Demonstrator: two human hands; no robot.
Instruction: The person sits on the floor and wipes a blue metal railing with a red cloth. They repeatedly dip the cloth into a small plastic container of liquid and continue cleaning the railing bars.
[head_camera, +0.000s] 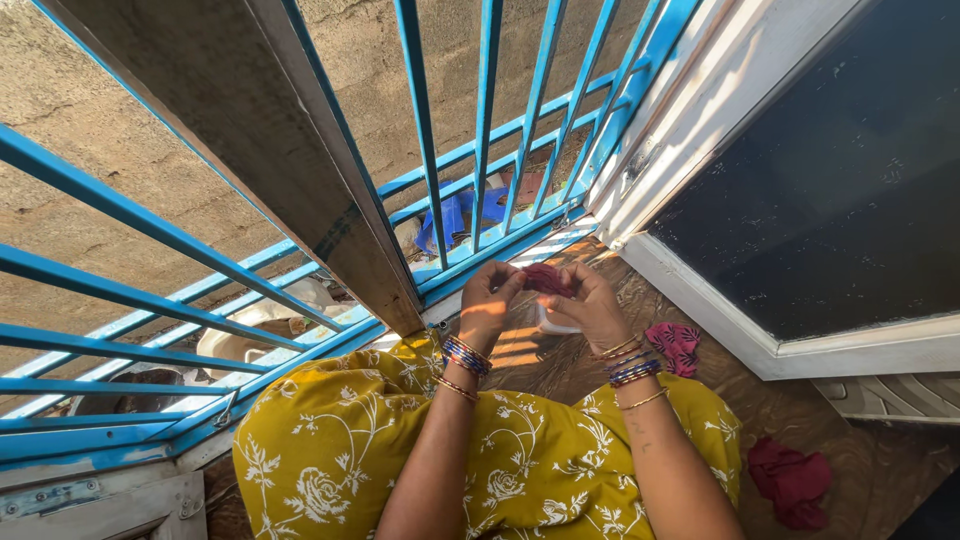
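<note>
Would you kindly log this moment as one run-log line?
left hand: pinching dark red cloth | right hand: pinching same cloth | nearby: patterned pink cloth, dark red cloth on floor

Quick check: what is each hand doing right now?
Left hand: closed, pinching the dark red cloth piece.
Right hand: closed on the same cloth piece, from the other side.

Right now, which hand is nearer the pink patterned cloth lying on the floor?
Right. The right hand is just left of and above the pink patterned cloth; the left hand is farther left.
</note>
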